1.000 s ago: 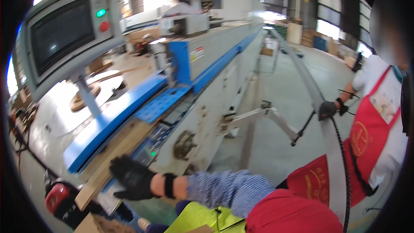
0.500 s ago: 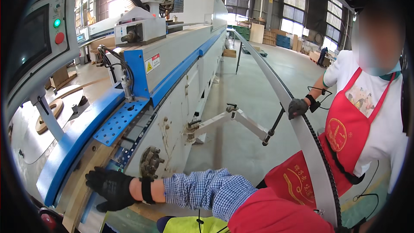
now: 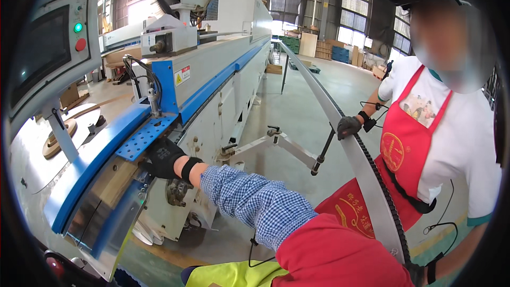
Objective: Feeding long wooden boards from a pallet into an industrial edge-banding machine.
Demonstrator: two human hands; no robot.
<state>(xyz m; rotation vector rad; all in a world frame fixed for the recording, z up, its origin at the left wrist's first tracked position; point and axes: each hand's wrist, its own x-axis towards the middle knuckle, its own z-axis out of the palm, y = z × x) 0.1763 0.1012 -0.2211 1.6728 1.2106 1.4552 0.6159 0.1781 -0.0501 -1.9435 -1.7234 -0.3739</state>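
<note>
My right hand (image 3: pixel 162 159), in a black glove, is at the near end of a long machine. It rests against the side of a wooden strip (image 3: pixel 117 180), beside a blue perforated plate (image 3: pixel 147 137). Its fingers look extended rather than curled, though they are dark against the machine. The far part of the strip is hidden under the plate; its near end lies on the metal guide bed (image 3: pixel 101 228). A checked sleeve (image 3: pixel 260 202) covers my right forearm. My left hand is out of the picture.
On the left stands a control panel (image 3: pixel 50 42) with a green light and a red button. At right, a person in a red apron (image 3: pixel 393 149) has a gloved hand (image 3: pixel 349 126) on a long grey rail (image 3: pixel 366 172). A jointed support arm (image 3: pixel 281 146) joins machine and rail.
The wooden strip has slid forward under the perforated plate, baring the near guide bed. My right hand has moved forward and right along with it. The view has shifted slightly.
</note>
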